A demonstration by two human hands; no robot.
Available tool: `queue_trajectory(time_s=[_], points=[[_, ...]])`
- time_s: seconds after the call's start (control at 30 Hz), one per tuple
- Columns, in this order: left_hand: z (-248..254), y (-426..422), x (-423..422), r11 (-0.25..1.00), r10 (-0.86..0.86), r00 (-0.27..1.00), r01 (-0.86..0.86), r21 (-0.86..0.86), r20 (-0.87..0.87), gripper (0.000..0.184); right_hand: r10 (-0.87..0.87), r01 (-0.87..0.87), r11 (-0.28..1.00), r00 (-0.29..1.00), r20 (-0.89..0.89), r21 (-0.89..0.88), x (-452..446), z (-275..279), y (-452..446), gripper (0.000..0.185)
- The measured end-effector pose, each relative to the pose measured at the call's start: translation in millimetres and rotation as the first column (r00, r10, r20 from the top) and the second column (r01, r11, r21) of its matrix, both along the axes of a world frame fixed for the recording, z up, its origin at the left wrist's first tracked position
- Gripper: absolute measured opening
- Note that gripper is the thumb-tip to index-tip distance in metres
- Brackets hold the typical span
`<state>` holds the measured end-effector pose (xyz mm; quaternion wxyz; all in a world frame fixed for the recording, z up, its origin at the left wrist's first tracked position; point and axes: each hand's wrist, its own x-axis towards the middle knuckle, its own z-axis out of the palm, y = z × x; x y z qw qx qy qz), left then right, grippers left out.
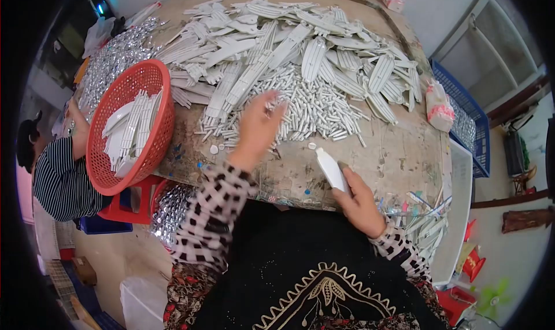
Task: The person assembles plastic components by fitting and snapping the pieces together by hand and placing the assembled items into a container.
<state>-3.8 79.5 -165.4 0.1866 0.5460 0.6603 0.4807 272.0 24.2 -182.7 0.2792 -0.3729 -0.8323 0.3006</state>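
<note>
My right hand (361, 205) is closed on a flat white plastic piece (331, 169) with a narrow neck at its far end, held over the front edge of the table. Smeared by motion, my left hand (258, 127) is over the near left part of a heap of small white cylindrical pieces (315, 107); whether its fingers grip anything cannot be made out. Behind that heap spreads a large pile of long, flat, ribbed white plastic pieces (283, 46). A small round white bit (311, 146) lies close to the neck of the held piece.
A red basket (169, 107) with white pieces stands at the left. Shiny silver pieces (124, 52) are heaped behind it. A person in a striped top (69, 182) works at the far left. At the right are a wrapped packet (439, 107), a blue crate (483, 136) and a white bin (461, 214).
</note>
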Motion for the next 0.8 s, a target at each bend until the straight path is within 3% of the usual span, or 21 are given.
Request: queue_trajectory(time_s=[0.03, 0.07, 0.1, 0.17, 0.23, 0.37, 0.53, 0.6, 0.73, 0.8], points=[[-4.5, 16.8, -29.3, 0.985, 0.112, 0.934, -0.057, 0.166, -0.339, 0.043, -0.082, 0.027, 0.941, 0.985, -0.149, -0.337, 8.3, -6.1, -2.2, 0.065], [-13.6, 32.4, -55.7, 0.939, 0.262, 0.747, -0.052, 0.339, -0.611, 0.043, -0.209, -0.004, 0.775, 0.942, -0.262, -0.632, 14.0, -8.3, -4.9, 0.065], [-17.1, 41.6, -71.1, 0.957, 0.272, 0.723, -0.131, 0.260, -0.635, 0.042, -0.215, 0.005, 0.782, 0.941, -0.262, -0.624, 16.9, -2.6, -8.0, 0.065], [-18.4, 54.3, -92.3, 0.961, 0.276, 0.703, -0.202, 0.189, -0.656, 0.042, -0.278, -0.112, 0.525, 0.914, -0.294, -0.844, 22.0, 11.7, -16.2, 0.068], [-9.7, 61.8, -98.4, 0.964, 0.076, 0.779, -0.217, -0.153, -0.622, 0.041, -0.311, -0.123, 0.609, 0.872, -0.379, -0.783, 24.2, 0.4, -21.9, 0.068], [-13.3, 65.0, -108.0, 0.974, 0.061, 0.829, -0.172, -0.150, -0.556, 0.045, -0.319, -0.117, 0.561, 0.883, -0.344, -0.819, 27.6, 4.3, -20.1, 0.066], [-20.5, 64.3, -116.8, 0.996, 0.067, 0.848, -0.092, -0.022, -0.526, 0.040, -0.355, -0.158, 0.543, 0.847, -0.396, -0.825, 15.0, 20.3, -3.7, 0.061], [-15.6, 61.4, -111.1, 0.986, -0.036, 0.634, -0.104, -0.132, -0.772, 0.031, -0.340, -0.189, 0.552, 0.839, -0.426, -0.812, 7.4, 29.8, 1.5, 0.059], [3.3, 46.5, -93.3, 0.973, -0.075, 0.603, -0.129, -0.190, -0.794, 0.023, -0.320, -0.176, 0.580, 0.849, -0.421, -0.796, 3.3, 38.3, 9.3, 0.055], [14.7, 27.1, -73.3, 0.987, 0.124, 0.691, -0.011, 0.161, -0.712, 0.015, -0.336, -0.209, 0.558, 0.828, -0.448, -0.803, 4.4, 45.8, 22.0, 0.050]])
